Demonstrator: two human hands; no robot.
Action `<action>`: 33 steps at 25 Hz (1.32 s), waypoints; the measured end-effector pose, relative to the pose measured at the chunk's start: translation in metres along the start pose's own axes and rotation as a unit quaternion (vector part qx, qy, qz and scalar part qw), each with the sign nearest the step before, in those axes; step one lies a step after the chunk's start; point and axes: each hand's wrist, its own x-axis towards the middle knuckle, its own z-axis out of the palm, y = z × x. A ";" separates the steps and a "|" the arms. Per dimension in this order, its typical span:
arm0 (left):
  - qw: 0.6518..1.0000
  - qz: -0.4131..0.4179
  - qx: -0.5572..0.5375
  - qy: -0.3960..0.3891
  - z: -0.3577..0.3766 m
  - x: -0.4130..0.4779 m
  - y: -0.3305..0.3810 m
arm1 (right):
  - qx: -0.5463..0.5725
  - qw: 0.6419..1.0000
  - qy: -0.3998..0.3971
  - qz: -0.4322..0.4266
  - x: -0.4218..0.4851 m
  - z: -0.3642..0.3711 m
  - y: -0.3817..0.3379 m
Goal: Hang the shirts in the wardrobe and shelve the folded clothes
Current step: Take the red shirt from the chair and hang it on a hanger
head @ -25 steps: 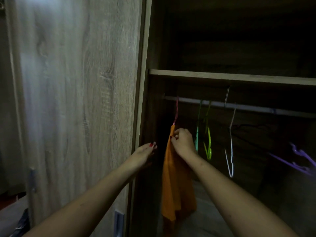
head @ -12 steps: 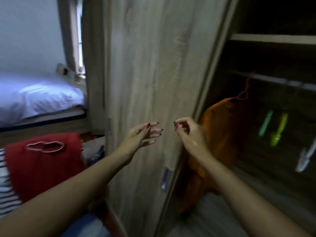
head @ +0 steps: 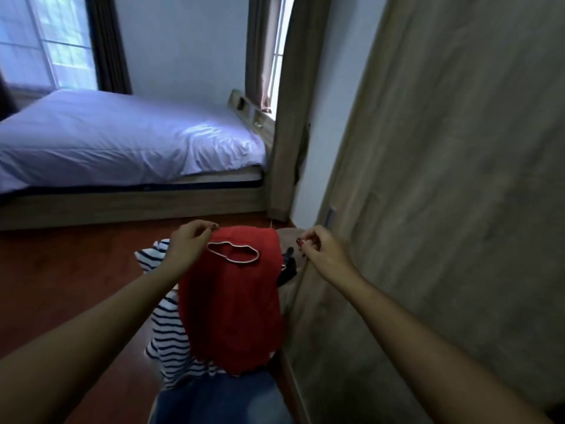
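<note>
A red shirt [head: 232,304] with a white-trimmed neck lies on top of a pile of clothes in front of me. Under it are a navy-and-white striped shirt [head: 166,341], blue denim [head: 220,399] and a dark garment [head: 289,267]. My left hand [head: 191,241] hovers at the red shirt's upper left corner with curled fingers, fingertips at the cloth edge; whether they pinch it is unclear. My right hand [head: 318,249] hangs just right of the shirt's upper right corner, fingers loosely curled and holding nothing. The wardrobe door [head: 458,179] fills the right side; the wardrobe's inside is out of view.
A bed [head: 122,139] with a pale sheet stands ahead on the left, on a wooden frame. Red-brown floor [head: 70,270] lies between the bed and the pile. Curtains [head: 287,102] and a window are behind the bed, beside the wardrobe door.
My view has swung left and down from the wardrobe, where the orange shirt hangs, to the clothes pile. Both hands left the orange shirt and dropped to the red shirt's top corners.
</note>
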 end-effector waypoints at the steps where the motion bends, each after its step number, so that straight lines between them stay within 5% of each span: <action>1: 0.998 -0.001 0.067 0.019 -0.009 0.016 -0.020 | -0.001 1.000 -0.017 0.008 0.019 0.024 0.003; 5: 0.980 -0.048 0.194 -0.013 -0.015 0.065 -0.072 | -0.007 0.997 -0.034 0.073 0.071 0.095 0.021; 14: 0.979 -0.013 0.188 -0.080 0.010 0.095 -0.092 | 0.085 0.958 -0.043 0.270 0.127 0.162 0.049; 19: 0.984 -0.025 0.166 -0.060 0.008 0.109 -0.091 | 0.208 0.961 -0.007 0.183 0.114 0.143 0.026; 23: 0.986 -0.037 0.155 -0.046 0.010 0.117 -0.088 | 0.444 0.873 -0.090 0.181 0.080 0.115 0.025; 29: 0.980 -0.030 0.186 -0.064 0.021 0.120 -0.088 | 0.099 0.956 -0.200 0.188 0.058 0.125 0.076; 33: 0.979 -0.003 0.192 -0.064 0.018 0.122 -0.098 | 0.131 0.944 -0.204 0.225 0.082 0.127 0.058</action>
